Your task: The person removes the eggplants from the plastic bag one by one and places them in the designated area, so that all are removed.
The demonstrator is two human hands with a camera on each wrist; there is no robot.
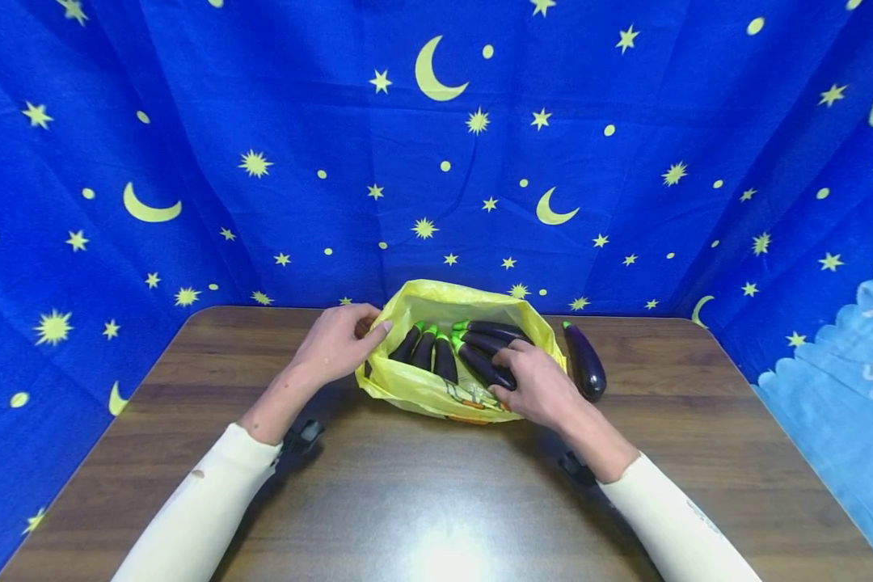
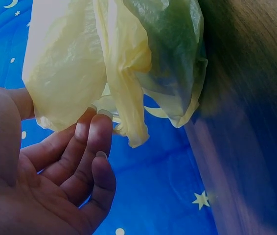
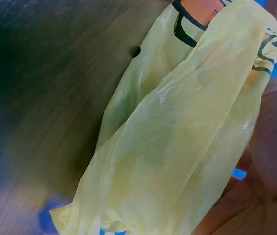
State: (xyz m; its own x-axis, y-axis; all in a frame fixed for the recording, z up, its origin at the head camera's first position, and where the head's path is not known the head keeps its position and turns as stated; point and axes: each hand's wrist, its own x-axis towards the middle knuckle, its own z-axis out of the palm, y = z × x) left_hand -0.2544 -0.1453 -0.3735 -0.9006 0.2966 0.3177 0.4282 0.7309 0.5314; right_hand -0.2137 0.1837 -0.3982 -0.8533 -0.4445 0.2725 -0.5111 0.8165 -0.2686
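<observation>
A yellow plastic bag [image 1: 407,386] lies on the table with its mouth spread, several dark purple eggplants [image 1: 423,352] inside, their green stem ends showing. At the bag's left rim, my left hand [image 1: 340,346] pinches the plastic between thumb and fingers; the left wrist view shows the curled fingers against the bag [image 2: 65,73]. My right hand [image 1: 541,386] reaches into the mouth at the right, thumb and fingers around the lower end of an eggplant [image 1: 482,364]. In the right wrist view, the bag's side [image 3: 177,142] hides those fingertips.
Just right of the bag, a single eggplant [image 1: 585,361] lies on the brown wooden table [image 1: 407,477]. Behind the table's far edge hangs a blue cloth [image 1: 349,137] with moons and stars. A light blue cloth [image 1: 844,388] hangs at the right.
</observation>
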